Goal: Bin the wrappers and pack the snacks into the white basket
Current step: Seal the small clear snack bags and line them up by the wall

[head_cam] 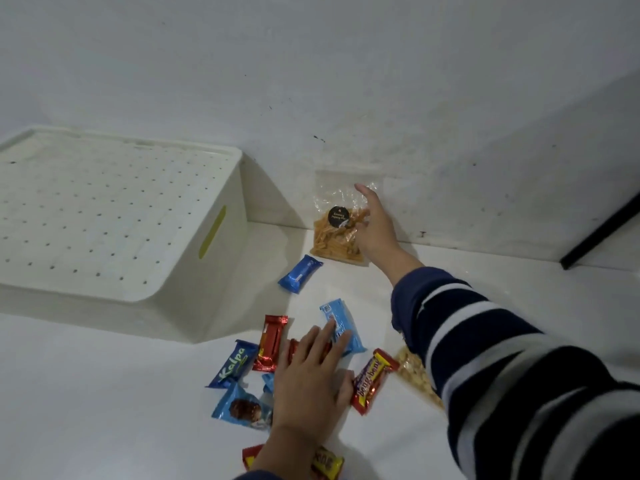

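Head view, white tabletop (104,410) against white wall.

White perforated plastic basket (114,216) w/ yellow-green handle slot, upper left, tilted or overturned so dotted face points up; exact pose hard to tell.

Right hand (374,226), arm in navy/white striped sleeve, stretched to back of table. Fingers extended, resting on clear plastic bag of orange stick snacks (341,230) w/ round black label; bag leans on wall. Not curled round bag; hand open, touching only.

Left hand (311,379) flat, fingers straight and spread, pressing down on snack pile near front centre. Open, no grip. Fingertips on light blue wrapped bar (343,327); palm partly over a red item, mostly hidden.

Loose on table, all outside basket:
- dark blue wrapped bar (299,273), alone, between basket and stick bag.
- red foil bar (272,342), just left of left hand.
- blue "Kalpa" pack (232,368), touching red foil bar.
- light blue pack w/ chocolate picture (240,408), below Kalpa.
- purple/yellow/red bar (372,379), just right of left hand.
- clear bag of pale nuts (414,372), mostly hidden under right sleeve.
- red/yellow pack (325,464) at bottom edge, under left wrist, partly cut off.

Black strip (602,233) on wall, far right.
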The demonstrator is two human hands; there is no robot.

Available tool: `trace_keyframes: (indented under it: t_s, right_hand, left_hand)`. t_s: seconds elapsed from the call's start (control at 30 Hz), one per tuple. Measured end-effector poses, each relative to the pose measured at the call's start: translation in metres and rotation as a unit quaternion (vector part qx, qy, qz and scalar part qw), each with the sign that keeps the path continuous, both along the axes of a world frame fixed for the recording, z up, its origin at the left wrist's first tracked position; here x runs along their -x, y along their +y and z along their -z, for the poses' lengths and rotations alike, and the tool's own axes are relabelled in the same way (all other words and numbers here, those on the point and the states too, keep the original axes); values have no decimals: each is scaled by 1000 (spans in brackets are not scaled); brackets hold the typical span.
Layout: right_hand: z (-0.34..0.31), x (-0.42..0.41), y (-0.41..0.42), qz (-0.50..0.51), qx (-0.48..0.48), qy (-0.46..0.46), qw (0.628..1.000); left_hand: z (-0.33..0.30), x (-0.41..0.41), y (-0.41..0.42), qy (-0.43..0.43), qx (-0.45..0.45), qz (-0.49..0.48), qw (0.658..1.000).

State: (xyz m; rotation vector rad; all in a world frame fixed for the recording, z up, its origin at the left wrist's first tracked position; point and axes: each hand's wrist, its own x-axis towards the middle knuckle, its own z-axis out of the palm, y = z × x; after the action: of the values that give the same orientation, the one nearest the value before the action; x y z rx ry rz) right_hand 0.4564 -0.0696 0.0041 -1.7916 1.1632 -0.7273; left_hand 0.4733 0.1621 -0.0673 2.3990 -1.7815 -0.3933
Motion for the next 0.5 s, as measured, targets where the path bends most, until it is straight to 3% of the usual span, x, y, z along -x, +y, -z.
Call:
trace_keyframes:
  t_s: [0.27, 0.5]
  right_hand:
    - [17, -12, -17, 0, -8, -5, 1000]
    - [-3, 32, 9, -45, -6, 128, 991]
  left_hand:
    - [10, -6, -3, 11, -6, 5, 1000]
    - [-4, -3, -1, -28, -20, 6, 999]
